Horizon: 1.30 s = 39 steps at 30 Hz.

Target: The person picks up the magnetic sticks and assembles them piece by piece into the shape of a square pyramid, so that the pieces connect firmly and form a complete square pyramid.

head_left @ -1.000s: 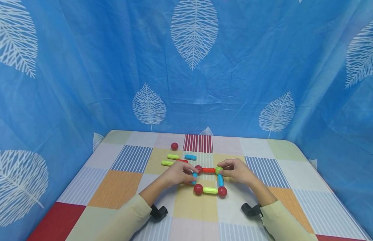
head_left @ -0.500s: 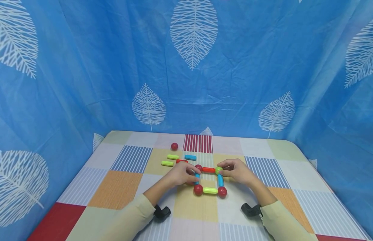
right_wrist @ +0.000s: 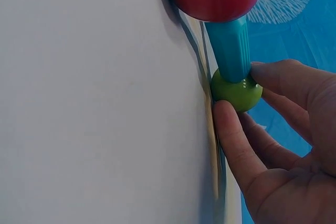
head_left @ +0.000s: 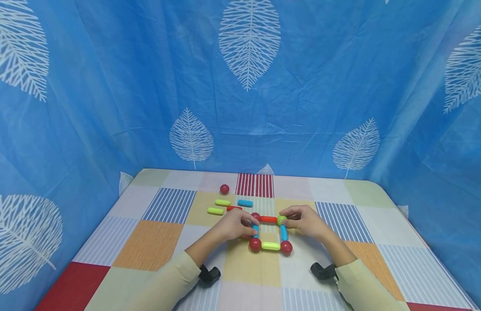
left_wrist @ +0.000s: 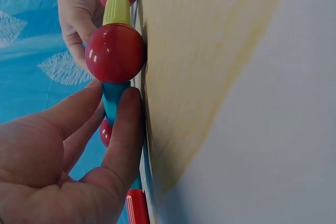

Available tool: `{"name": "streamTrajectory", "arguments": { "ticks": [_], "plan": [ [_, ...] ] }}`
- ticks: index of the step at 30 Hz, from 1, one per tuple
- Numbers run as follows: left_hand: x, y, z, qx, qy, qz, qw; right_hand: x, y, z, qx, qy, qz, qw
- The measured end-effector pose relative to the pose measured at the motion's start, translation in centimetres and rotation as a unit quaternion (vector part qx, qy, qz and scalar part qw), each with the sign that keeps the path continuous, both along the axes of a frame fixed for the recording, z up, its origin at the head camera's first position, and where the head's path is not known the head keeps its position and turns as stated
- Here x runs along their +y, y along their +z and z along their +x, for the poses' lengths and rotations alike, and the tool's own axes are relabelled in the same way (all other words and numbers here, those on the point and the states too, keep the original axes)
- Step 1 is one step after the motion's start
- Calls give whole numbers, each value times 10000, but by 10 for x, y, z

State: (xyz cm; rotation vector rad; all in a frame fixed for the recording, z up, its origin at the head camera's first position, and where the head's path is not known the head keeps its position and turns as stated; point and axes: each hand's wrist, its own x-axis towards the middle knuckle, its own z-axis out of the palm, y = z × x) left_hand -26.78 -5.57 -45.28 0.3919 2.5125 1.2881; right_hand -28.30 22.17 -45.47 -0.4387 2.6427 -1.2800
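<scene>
A square of toy rods and balls lies on the patterned cloth. Its left side is a blue rod [left_wrist: 113,100], pinched between thumb and fingers of my left hand [head_left: 235,224]. My right hand [head_left: 304,221] pinches the green ball [right_wrist: 237,92] at the far right corner. Red balls form the other corners: near left [left_wrist: 116,53], near right [head_left: 286,248] and far left [head_left: 255,217], the last partly behind my left fingers. Between them run a red rod [head_left: 269,219] at the back, a yellow-green rod [head_left: 270,246] in front and another blue rod [right_wrist: 231,51] on the right.
Behind my left hand lie loose rods: two yellow-green, the farther one [head_left: 223,202], a blue rod [head_left: 245,203] and a red rod [head_left: 233,208] partly hidden by the hand. A loose red ball [head_left: 224,189] sits farther back. A blue leaf-print curtain [head_left: 264,129] surrounds the table.
My left hand has shifted slightly right with the blue rod, which now lines up between the two left red balls. My right hand has stayed on the green ball.
</scene>
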Motion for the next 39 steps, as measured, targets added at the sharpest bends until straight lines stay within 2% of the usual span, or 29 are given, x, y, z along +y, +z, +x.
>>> {"name": "streamTrajectory", "arguments": {
  "ticks": [10, 13, 20, 27, 34, 39],
  "plan": [
    [-15, 5, 0, 94, 73, 180, 9998, 0, 0, 1, -30, -40, 19, 10000],
    [-25, 6, -3, 185, 101, 200, 9996, 0, 1, 1, -31, -30, 37, 10000],
    [-48, 5, -9, 685, 75, 100, 9976, 0, 0, 0, -51, -28, 12, 10000],
    [-64, 7, -13, 658, 300, -102, 9973, 0, -1, -1, -37, -7, -11, 10000],
    [-77, 5, -21, 1172, 346, -44, 9925, -1, -1, -1, -64, -65, 7, 10000],
    [-85, 6, -28, 1220, 517, 58, 9912, -1, -1, 0, -26, -47, 35, 10000]
  ]
}}
